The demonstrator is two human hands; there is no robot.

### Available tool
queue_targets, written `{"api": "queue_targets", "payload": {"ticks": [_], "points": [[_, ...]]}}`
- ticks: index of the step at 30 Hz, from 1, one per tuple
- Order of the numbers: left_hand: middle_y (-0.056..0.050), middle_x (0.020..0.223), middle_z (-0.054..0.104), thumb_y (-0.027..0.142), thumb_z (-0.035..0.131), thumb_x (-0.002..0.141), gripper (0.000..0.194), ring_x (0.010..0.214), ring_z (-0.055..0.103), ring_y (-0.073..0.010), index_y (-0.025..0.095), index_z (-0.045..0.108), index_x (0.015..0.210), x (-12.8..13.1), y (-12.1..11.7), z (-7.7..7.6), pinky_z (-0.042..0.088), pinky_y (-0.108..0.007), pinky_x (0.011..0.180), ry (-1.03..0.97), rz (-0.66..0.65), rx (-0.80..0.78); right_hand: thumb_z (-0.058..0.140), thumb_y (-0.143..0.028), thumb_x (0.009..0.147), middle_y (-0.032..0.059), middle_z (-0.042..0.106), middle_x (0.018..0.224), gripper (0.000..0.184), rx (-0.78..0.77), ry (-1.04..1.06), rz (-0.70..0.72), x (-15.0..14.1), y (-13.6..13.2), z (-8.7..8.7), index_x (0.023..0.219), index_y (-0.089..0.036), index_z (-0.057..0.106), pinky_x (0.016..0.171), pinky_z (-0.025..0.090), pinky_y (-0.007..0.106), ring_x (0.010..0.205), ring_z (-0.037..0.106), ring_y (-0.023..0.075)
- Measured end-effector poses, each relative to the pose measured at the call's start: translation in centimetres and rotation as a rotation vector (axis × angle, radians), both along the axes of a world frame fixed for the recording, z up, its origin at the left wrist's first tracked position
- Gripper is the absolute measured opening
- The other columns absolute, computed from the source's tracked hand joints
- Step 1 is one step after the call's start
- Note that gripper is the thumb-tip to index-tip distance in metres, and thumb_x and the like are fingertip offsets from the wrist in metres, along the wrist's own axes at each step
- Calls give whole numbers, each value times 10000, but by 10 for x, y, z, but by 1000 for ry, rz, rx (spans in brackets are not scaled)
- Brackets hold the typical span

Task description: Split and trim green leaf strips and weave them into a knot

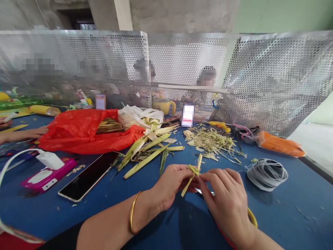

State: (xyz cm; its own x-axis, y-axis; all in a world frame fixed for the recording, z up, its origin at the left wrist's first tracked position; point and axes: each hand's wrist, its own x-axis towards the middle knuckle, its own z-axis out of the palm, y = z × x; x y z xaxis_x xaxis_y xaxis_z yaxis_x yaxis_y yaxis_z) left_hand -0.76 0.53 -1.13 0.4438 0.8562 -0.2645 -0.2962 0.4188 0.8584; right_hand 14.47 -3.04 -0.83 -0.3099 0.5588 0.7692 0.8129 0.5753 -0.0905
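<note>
Between both hands, above the blue table, is a small piece of crossed pale green leaf strips. My left hand, with a gold bangle at the wrist, pinches it from the left. The fingertips of my right hand close on its right side. Beneath the hands a tool with a shiny metal part and a yellow handle shows in part; the right hand hides most of it. Long green-yellow leaf strips lie beyond the left hand, and a heap of shredded leaf scraps beyond the right.
A red plastic bag, a black-screened phone and a magenta power strip are on the left. At right lie a spool of grey cord and an orange packet. A perforated metal screen stands behind; another person's hand reaches in from the left.
</note>
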Motion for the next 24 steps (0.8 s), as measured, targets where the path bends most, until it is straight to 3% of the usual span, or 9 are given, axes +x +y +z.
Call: {"api": "queue_targets", "payload": {"ticks": [10, 14, 16, 18, 21, 24], "points": [[-43, 777, 666, 323, 735, 690, 199, 723, 601, -145, 142, 694, 762, 0, 0, 2, 481, -283, 748, -47, -4, 34, 506, -154, 925, 23, 638, 751, 122, -45, -106, 2, 0, 2, -5, 849, -201, 589, 756, 343, 349, 670, 534, 157], [-8, 675, 611, 340, 729, 709, 214, 590, 523, -92, 134, 672, 733, 0, 1, -2, 401, -207, 570, -4, 29, 58, 431, -124, 939, 49, 666, 903, 228, -46, -251, 117, -2, 1, -7, 1045, -209, 613, 893, 339, 378, 817, 556, 184], [-4, 672, 605, 338, 719, 719, 216, 554, 493, -78, 129, 671, 743, 0, 0, -3, 350, -196, 516, 11, 15, 72, 412, -112, 938, 43, 668, 892, 235, -44, -298, 165, -3, 1, -7, 996, -205, 621, 933, 325, 389, 838, 556, 192], [-11, 705, 625, 323, 710, 731, 204, 575, 512, -78, 126, 686, 781, 0, -1, -3, 365, -193, 535, 16, -3, 95, 423, -115, 932, 32, 665, 862, 212, -60, -222, 187, -2, 2, -6, 909, -209, 612, 914, 339, 385, 812, 558, 186], [-32, 760, 670, 306, 695, 747, 208, 669, 596, -110, 135, 707, 865, 1, -1, -2, 450, -223, 670, 34, 2, 97, 464, -139, 912, 27, 643, 835, 161, -181, 93, 115, 2, 5, -4, 819, -211, 573, 810, 386, 346, 800, 569, 176], [-50, 782, 697, 313, 685, 750, 250, 739, 645, -155, 147, 713, 935, 2, -1, 0, 481, -282, 761, 76, 26, 91, 502, -255, 894, 24, 621, 766, 157, -503, 430, -3, 4, 12, -6, 750, -208, 543, 681, 419, 306, 732, 570, 175]]}}
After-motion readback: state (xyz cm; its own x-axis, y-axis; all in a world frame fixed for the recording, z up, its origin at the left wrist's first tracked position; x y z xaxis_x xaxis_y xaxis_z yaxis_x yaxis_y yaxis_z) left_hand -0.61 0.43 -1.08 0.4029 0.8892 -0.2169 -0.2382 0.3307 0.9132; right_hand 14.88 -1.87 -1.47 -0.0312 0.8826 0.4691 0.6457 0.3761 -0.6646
